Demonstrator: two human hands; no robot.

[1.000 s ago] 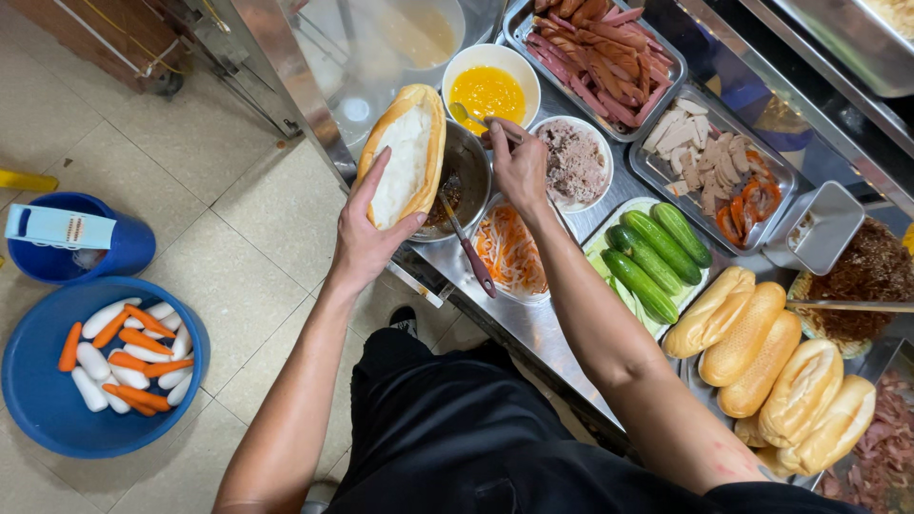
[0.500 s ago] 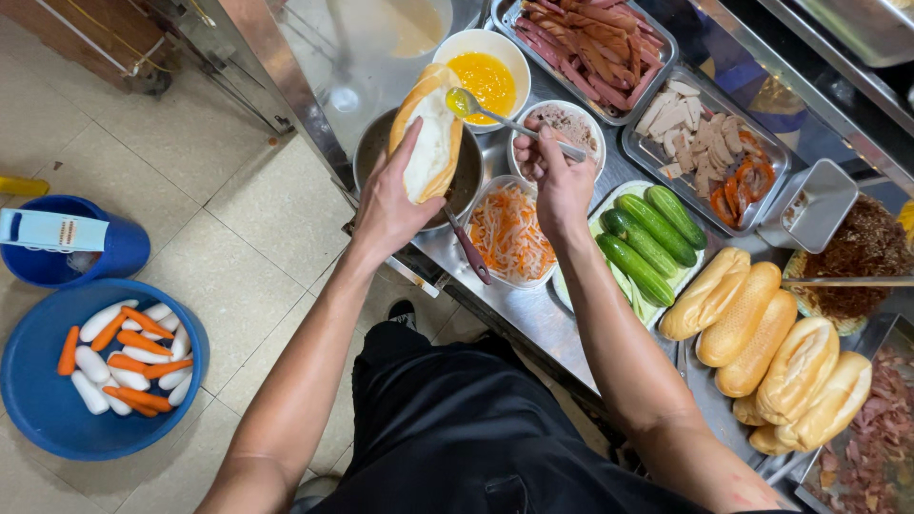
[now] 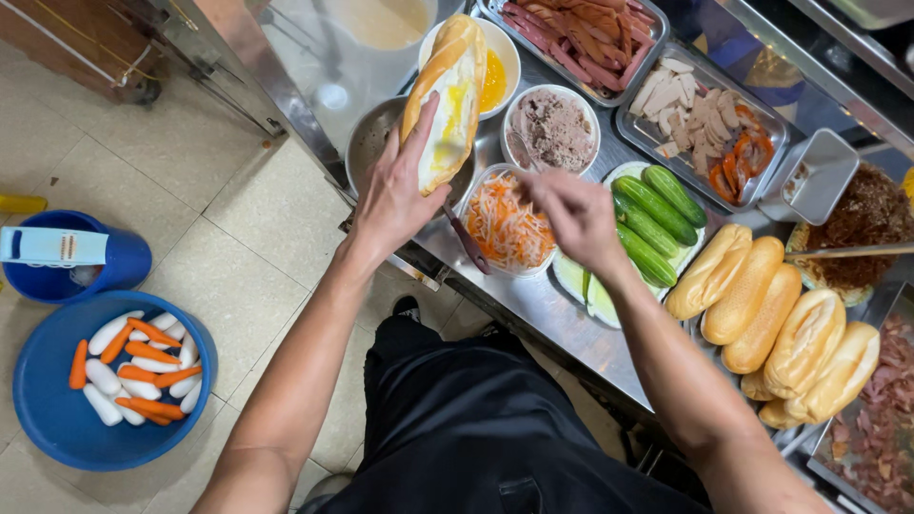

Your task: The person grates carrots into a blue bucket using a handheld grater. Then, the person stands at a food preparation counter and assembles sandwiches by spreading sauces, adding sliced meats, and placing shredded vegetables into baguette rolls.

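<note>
Baguette point(image 3: 446, 95) clamped in left hand point(image 3: 395, 195); right hand point(image 3: 571, 214) pinches over pickle bowl point(image 3: 505, 228).

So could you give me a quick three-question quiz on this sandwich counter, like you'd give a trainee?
1. True or false: the left hand holds a split baguette.
2. The right hand hovers over which bowl? A) pickled carrot shreds B) yellow sauce C) pate
3. What lies in the blue basin on the floor?

Key: 1. True. 2. A. 3. Peeled carrots and white radish pieces.
</note>
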